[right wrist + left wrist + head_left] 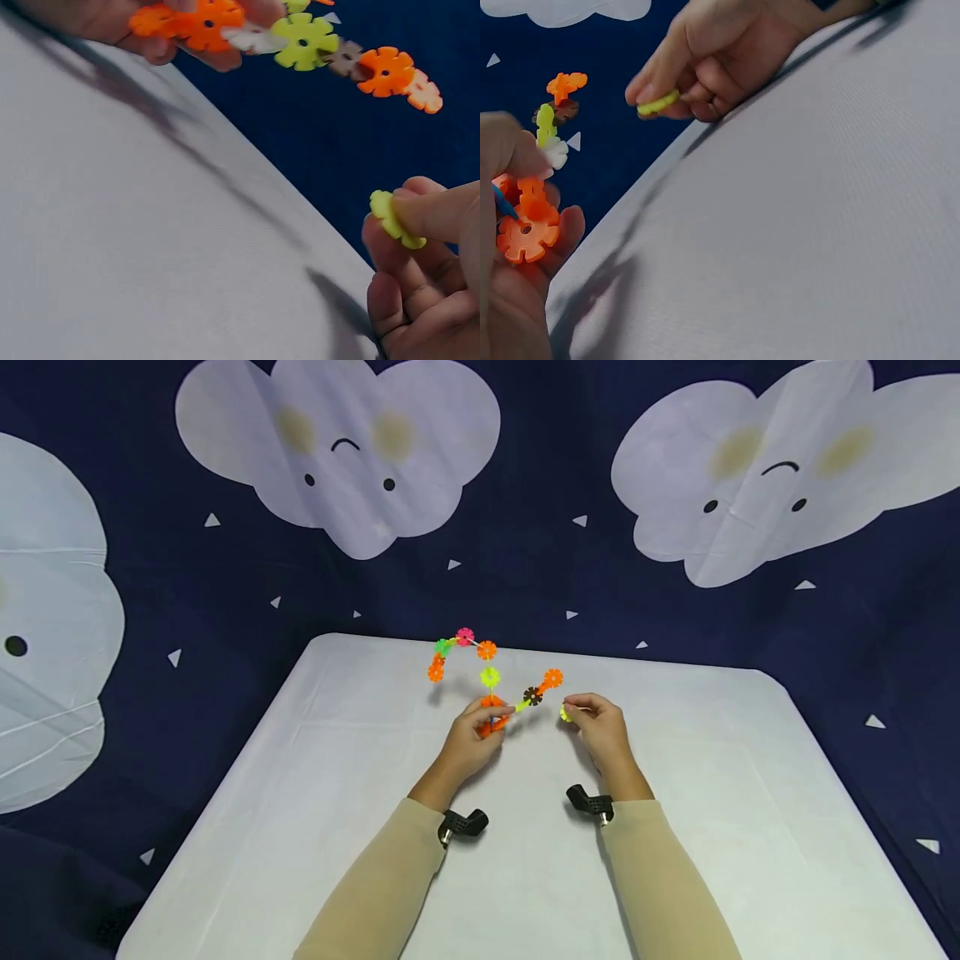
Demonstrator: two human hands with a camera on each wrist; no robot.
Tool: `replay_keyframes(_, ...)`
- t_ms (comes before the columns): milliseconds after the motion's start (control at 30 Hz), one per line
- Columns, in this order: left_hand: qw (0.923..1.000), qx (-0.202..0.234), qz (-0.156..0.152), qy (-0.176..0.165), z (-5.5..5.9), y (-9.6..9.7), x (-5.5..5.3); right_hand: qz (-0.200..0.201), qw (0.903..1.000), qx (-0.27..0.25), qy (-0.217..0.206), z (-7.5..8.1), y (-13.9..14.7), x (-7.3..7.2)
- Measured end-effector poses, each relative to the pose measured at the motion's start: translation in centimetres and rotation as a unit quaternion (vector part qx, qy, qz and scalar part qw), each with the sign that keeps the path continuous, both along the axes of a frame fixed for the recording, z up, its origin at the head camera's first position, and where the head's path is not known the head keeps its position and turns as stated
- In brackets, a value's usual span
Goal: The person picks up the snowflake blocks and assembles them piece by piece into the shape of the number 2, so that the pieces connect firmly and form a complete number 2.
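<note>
My left hand (480,727) grips the orange base discs (526,225) of a chain of snowflake-shaped plastic discs (487,677). The chain rises above the white table (375,793) in two branches: one arcs up left through yellow-green, orange, pink and green discs, the other runs right through a brown disc (532,696) to an orange one (552,677). My right hand (592,722) pinches a single yellow-green disc (395,219) between thumb and fingers, just right of the chain and apart from it. In the left wrist view that yellow-green disc (658,102) shows edge-on.
A dark blue backdrop (540,560) with white clouds hangs behind the table's far edge. Small black cameras (461,823) sit on both wrists.
</note>
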State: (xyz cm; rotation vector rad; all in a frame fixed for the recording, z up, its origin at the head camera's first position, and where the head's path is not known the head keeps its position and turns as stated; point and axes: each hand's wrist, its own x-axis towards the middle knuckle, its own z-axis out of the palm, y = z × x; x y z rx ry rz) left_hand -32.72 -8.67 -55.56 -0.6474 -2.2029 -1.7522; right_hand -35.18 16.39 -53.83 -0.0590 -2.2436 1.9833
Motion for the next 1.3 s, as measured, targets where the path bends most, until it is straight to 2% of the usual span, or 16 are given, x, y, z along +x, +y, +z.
replay_keyframes(133,0.9999,0.005,-0.011,0.009,-0.2,0.1,-0.1,-0.019,0.9956,-0.090,0.019,0.1,0.3,0.2)
replay_keyframes(333,0.9999,0.012,-0.005,-0.004,-0.1,0.2,0.0,-0.018,0.9744,-0.214,0.065,0.4,0.3,0.5)
replay_keyframes(500,1.0000,0.002,0.001,-0.007,0.0,0.2,0.1,0.006,0.9605,-0.259,0.102,0.7,-0.1,0.8)
replay_keyframes(700,0.9996,0.024,0.001,-0.013,0.0,0.3,0.3,0.034,0.9562,-0.264,0.122,0.6,-0.6,0.7)
replay_keyframes(733,0.9995,0.030,0.003,-0.011,0.5,0.4,0.6,0.035,0.9560,-0.263,0.124,0.5,-0.6,0.7)
replay_keyframes(833,0.9995,0.030,0.012,-0.003,0.4,0.4,0.4,0.038,0.9554,-0.261,0.133,0.6,-0.7,0.8)
replay_keyframes(933,0.9995,0.017,0.028,0.003,0.3,0.4,0.2,0.028,0.9622,-0.231,0.141,0.8,-0.7,0.9)
replay_keyframes(967,0.9994,0.012,0.031,0.002,-0.2,0.3,-0.2,0.020,0.9664,-0.212,0.143,0.8,-0.7,0.9)
replay_keyframes(1067,0.9992,0.009,0.039,0.006,-0.2,0.2,-0.2,-0.005,0.9785,-0.146,0.146,0.7,-0.5,0.9)
replay_keyframes(1133,0.9990,0.010,0.042,0.007,-0.2,0.2,-0.1,-0.016,0.9829,-0.110,0.147,0.7,-0.4,0.8)
replay_keyframes(1300,0.9987,0.007,0.049,0.014,-0.1,0.2,-0.1,0.001,0.9809,-0.122,0.151,0.5,-0.2,0.8)
